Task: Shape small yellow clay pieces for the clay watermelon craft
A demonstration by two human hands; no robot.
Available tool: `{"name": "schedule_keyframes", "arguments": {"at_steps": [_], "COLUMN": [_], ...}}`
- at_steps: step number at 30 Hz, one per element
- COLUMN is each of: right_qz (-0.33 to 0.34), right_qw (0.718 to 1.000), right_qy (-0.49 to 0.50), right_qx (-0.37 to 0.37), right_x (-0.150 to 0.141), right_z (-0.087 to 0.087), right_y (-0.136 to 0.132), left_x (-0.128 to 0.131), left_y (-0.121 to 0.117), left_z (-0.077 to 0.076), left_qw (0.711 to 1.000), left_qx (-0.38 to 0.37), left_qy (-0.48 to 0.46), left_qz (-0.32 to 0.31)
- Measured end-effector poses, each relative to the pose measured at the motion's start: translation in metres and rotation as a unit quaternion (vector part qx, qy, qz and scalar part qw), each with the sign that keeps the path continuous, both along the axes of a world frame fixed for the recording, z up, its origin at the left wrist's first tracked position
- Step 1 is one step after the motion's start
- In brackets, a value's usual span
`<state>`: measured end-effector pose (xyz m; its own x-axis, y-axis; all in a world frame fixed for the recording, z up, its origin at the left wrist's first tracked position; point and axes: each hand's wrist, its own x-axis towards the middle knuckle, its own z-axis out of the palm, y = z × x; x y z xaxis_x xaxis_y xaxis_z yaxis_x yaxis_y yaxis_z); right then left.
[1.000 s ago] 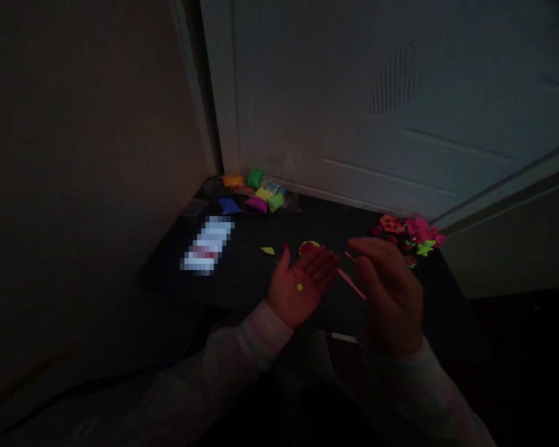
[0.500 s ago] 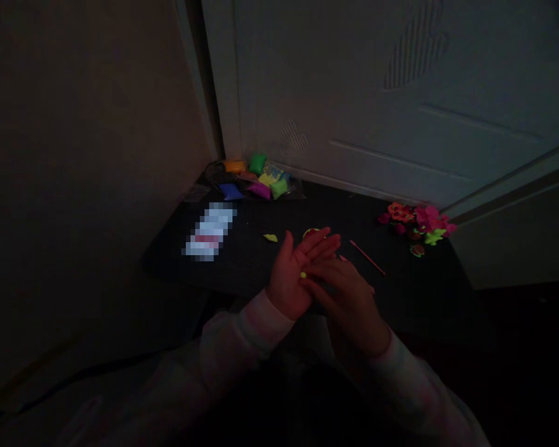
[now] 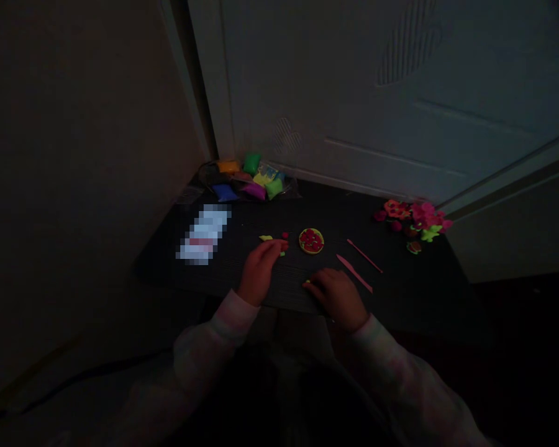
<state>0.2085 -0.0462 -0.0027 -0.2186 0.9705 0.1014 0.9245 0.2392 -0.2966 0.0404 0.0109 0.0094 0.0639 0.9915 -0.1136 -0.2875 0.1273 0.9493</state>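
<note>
My left hand (image 3: 258, 270) is over the dark table, its fingers stretched to the right and held close together. They cover part of a few small clay bits; a red lump (image 3: 285, 235) and a green scrap (image 3: 282, 253) show beside the fingertips. A flat yellow clay piece (image 3: 265, 238) lies just behind that hand. My right hand (image 3: 339, 297) is pinched shut on a tiny yellow clay ball (image 3: 307, 282) near the table's front. Between and beyond the hands sits a round yellow clay dish (image 3: 312, 252) filled with red and green pieces.
A pink clay knife (image 3: 355, 274) and a thin pink stick tool (image 3: 364, 256) lie right of the dish. Colourful clay flowers (image 3: 423, 218) stand at the back right. Bagged clay packs (image 3: 251, 180) rest against the door (image 3: 335, 93). A blurred white sheet (image 3: 204, 233) is at left.
My hands have come apart. The left one turned from palm up and moved left to the clay bits; the right one kept the yellow ball and lowered slightly. The dish came into view.
</note>
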Motion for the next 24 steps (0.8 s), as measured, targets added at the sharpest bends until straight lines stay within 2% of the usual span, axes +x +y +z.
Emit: {"name": "schedule_keyframes", "arguments": {"at_steps": [4,11,14,17,19,21,24], "right_qz": [0.013,0.015,0.013,0.010,0.017,0.031,0.042], "right_qw": [1.000,0.999,0.996,0.990,0.978,0.968,0.962], "right_qy": [0.001,0.044,0.086,0.136,0.192,0.216,0.207], "right_qx": [-0.008,-0.004,0.008,0.032,0.078,0.126,0.174], "right_x": [0.001,0.004,0.001,-0.005,-0.010,-0.014,-0.018], "right_z": [0.003,-0.001,0.004,0.022,0.040,0.057,0.075], "right_y": [-0.001,-0.003,-0.004,-0.007,-0.010,-0.014,-0.019], "left_x": [-0.002,-0.003,-0.004,-0.003,-0.003,-0.003,-0.003], "left_y": [-0.002,0.001,-0.001,-0.009,-0.016,-0.022,-0.029], "left_z": [-0.001,-0.003,0.001,0.012,0.022,0.032,0.045], "left_qw": [0.998,0.996,0.995,0.990,0.976,0.961,0.955], "left_qx": [0.008,0.010,0.009,0.004,-0.003,-0.021,-0.077], "left_qy": [0.062,0.085,0.098,0.111,0.098,0.062,-0.022], "left_qz": [-0.003,0.001,-0.011,-0.092,-0.197,-0.267,-0.284]}}
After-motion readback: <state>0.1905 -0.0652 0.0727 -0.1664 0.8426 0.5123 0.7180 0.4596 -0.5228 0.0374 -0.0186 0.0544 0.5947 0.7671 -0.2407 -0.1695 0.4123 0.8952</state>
